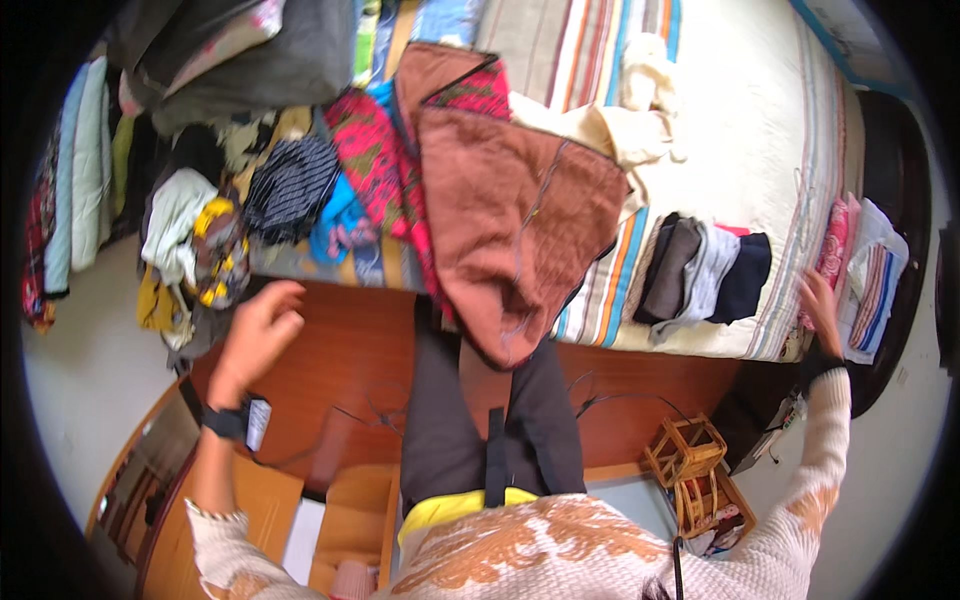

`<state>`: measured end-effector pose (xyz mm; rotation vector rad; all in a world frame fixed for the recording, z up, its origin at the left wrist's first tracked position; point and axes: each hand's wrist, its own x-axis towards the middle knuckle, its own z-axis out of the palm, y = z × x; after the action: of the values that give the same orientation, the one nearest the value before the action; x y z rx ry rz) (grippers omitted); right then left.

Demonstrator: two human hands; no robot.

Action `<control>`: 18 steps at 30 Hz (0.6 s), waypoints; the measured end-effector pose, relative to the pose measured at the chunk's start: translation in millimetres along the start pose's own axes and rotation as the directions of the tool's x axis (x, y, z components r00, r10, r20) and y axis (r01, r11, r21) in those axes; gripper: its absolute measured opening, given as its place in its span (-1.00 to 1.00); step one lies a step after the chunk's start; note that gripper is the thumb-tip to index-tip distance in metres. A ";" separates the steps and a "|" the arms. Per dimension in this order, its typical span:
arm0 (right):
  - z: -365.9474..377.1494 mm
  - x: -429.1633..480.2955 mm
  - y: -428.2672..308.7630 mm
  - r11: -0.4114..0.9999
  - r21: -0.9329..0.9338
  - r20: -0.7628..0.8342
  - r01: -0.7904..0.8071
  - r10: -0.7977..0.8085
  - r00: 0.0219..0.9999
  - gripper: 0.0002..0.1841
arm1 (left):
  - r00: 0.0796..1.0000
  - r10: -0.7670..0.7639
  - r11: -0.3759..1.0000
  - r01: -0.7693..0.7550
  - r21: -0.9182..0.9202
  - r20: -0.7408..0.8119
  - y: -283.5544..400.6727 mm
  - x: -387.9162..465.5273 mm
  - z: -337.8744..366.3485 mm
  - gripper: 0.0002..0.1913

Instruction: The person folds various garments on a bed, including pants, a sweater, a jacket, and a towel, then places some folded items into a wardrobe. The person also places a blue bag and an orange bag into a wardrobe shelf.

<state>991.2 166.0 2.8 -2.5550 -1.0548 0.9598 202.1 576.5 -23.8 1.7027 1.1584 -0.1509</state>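
Observation:
Before me, a brown fleece-like cloth piece (517,202) with a red-and-olive patterned side lies over the bed's front edge and hangs down. My left hand (262,334) is in the air to its left, fingers loosely curled with nothing in them. The heap of clothes nearest that hand includes a white garment (176,217) and a yellow-and-brown patterned one (217,251). At the right end of the bed, my right hand (819,306) is beside a pink patterned cloth (832,240); whether it touches it I cannot tell. A row of folded clothes (701,266) lies to its left.
A cream garment (600,127) is spread behind the brown piece. Dark striped cloth (292,187) and blue cloth (337,225) lie left. Folded striped cloth (874,300) in clear plastic rests by the headboard (892,165). Cables (386,416) and a wooden rack (686,450) stand below.

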 end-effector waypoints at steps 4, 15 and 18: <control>124.4 146.7 -101.6 0.969 0.249 0.172 0.002 -0.046 0.984 -0.58 | 0.956 0.021 0.997 0.001 -0.075 0.293 35.1 8.9 103.8 -0.62; 304.2 336.0 -92.6 0.890 0.375 -0.549 -0.260 0.439 0.711 -0.03 | 0.840 -0.424 0.803 0.522 -0.290 0.339 0.0 -87.4 230.6 -0.65; 291.8 358.9 -64.3 0.967 0.246 -0.628 -0.065 0.210 0.749 0.09 | 0.841 -0.472 0.736 0.541 -0.406 0.264 -5.7 -95.0 258.7 -0.69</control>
<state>958.3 447.1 -368.7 -2.4933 -0.5267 0.1283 252.5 314.4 -92.9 0.9017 1.3986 -0.3012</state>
